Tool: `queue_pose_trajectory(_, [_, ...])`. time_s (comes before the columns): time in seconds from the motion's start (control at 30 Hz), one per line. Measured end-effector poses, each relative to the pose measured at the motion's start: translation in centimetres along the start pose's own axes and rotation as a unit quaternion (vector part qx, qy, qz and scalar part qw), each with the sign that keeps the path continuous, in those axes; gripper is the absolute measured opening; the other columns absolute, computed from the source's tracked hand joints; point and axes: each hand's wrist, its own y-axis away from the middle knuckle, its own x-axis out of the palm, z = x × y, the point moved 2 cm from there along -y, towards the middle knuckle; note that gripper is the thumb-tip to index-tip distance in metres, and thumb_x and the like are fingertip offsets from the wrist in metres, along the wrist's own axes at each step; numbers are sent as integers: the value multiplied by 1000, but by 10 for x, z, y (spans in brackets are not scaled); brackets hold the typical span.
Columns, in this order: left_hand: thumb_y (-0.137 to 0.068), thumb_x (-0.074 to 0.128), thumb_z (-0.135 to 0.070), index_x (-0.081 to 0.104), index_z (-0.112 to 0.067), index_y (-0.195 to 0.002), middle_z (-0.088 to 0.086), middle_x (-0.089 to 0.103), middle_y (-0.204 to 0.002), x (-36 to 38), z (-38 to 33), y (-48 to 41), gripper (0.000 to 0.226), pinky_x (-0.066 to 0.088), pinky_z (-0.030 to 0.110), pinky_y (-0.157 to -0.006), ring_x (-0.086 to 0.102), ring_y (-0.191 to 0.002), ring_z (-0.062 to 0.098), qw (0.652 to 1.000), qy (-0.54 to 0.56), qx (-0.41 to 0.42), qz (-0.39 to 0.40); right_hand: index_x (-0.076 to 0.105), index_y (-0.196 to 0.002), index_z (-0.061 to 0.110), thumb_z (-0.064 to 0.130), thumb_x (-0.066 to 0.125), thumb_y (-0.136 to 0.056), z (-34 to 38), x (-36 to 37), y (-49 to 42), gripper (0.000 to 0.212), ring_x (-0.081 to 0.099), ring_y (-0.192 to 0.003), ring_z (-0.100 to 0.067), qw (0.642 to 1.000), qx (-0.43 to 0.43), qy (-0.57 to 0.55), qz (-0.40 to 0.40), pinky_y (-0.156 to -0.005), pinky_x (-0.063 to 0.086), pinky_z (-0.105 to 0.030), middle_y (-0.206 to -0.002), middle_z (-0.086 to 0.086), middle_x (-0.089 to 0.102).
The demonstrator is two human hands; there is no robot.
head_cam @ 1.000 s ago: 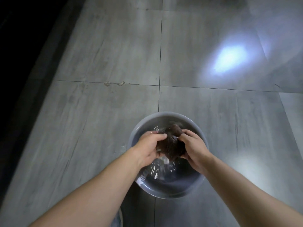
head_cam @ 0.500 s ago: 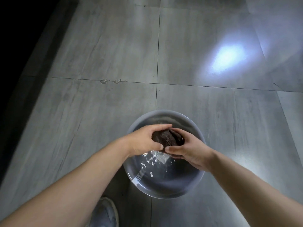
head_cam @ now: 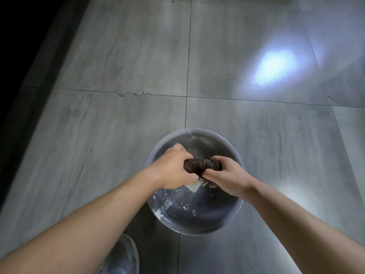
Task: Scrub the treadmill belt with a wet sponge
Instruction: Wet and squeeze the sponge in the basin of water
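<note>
- Round grey basin [head_cam: 194,132] on the grey tiled floor [head_cam: 118,135], holding clear water [head_cam: 197,212] with a few bubbles and ripples
- Over the middle of the basin, above the water: dark brown sponge [head_cam: 199,165], bunched into a short roll lying crosswise
- Over the basin's left side: left hand [head_cam: 173,169], fingers curled tight round the left end of the sponge
- Over the basin's right side: right hand [head_cam: 229,177], fingers wrapped over the top of the sponge's right end
- Both hands clamped close on the sponge, only its middle showing between them
- Just below the hands, towards the basin's near side: pale angular patch [head_cam: 192,187] at the water; reflection or solid thing, cannot tell
- Bare forearms reaching in from the near side of the basin, one across its left rim, one across its right
- Just near and left of the basin: toe of a grey shoe [head_cam: 122,254] on the floor
- Far beyond the basin and to its right: bright bluish patch of light [head_cam: 274,66] on the tiles
- Beyond the basin, a little to its left: small pale smear [head_cam: 130,93] along a grout line
- Well left of the basin: dark strip [head_cam: 29,95] along the floor's edge, detail lost in shadow
</note>
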Motion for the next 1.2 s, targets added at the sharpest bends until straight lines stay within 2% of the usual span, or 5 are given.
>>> queue_pose_trajectory(0.13, [-85, 62, 6, 62, -23, -120, 7, 69, -107, 9, -1, -1, 46, 63, 45, -81, 74, -85, 25, 956, 293, -30, -15, 61, -119, 14, -6, 55, -91, 6, 6, 3, 35, 67, -74, -20, 974, 21, -224, -21, -68, 58, -42, -92, -10, 68])
queue_pose_trajectory(0.23, [-79, 59, -14, 57, -21, -116, 11, 62, -102, 18, -16, -1, 38, 52, 38, -65, 62, -78, 26, 900, 427, -80, 20, 66, -109, 22, 22, 54, -100, 13, 7, 3, 15, 67, -69, -11, 957, 54, -277, -60, -58, 50, -31, -87, 1, 71])
queue_pose_trajectory(0.33, [-81, 49, -63, 65, -19, -97, 1, 69, -91, 33, -26, -2, 49, 48, 35, -70, 62, -79, 22, 921, 357, -114, -103, 70, -94, 19, 56, 53, -99, 12, 18, -5, 41, 64, -64, -14, 960, 76, -243, -116, -53, 45, -26, -74, 4, 69])
queue_pose_trajectory(0.47, [-102, 35, -62, 69, -14, -84, 1, 71, -80, 52, -23, -1, 61, 49, 37, -75, 65, -82, 23, 943, 206, -117, -235, 62, -63, 22, 52, 55, -99, 8, 41, -4, 47, 51, -49, -11, 952, 82, -241, -170, -45, 36, -24, -56, 4, 58])
queue_pose_trajectory(1.2, [-100, 42, -60, 60, -13, -96, 12, 67, -86, 45, -1, -1, 50, 49, 38, -61, 60, -68, 28, 900, 355, -195, -161, 68, -95, 21, 37, 55, -103, 12, 40, 0, 22, 63, -66, -11, 974, 29, -180, -137, -51, 46, -25, -77, 7, 68])
